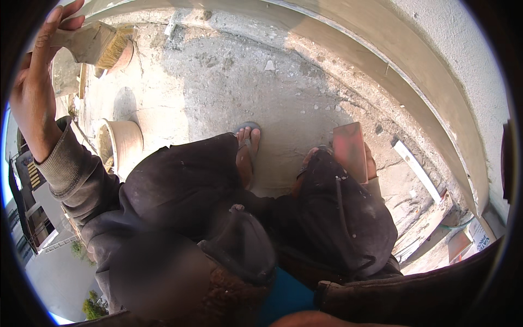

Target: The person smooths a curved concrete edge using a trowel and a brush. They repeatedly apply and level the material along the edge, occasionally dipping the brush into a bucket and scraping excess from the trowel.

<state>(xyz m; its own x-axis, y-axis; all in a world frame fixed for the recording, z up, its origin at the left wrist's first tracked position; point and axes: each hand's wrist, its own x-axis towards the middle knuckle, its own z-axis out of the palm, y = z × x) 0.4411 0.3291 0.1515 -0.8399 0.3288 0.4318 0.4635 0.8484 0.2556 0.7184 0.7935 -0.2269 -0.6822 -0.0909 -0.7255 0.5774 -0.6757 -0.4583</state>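
Observation:
At the upper left my left hand [38, 82] is raised, its fingers closed round a wide brush [109, 46] with pale yellow bristles pointing right. Beside my right thigh my right hand [370, 163], mostly hidden, grips a reddish rectangular block [348, 150], perhaps a float, with a smooth face turned up. My legs in dark trousers are bent, and my sandalled left foot [248, 147] rests on the dusty concrete floor [229, 71].
A cream bucket [122, 144] stands left of my leg, a pinkish container behind the brush. A plastered wall and ledge [447, 98] curve along the top and right. A white strip [418, 169] lies by the ledge, with clutter below it. Buildings show at the far left.

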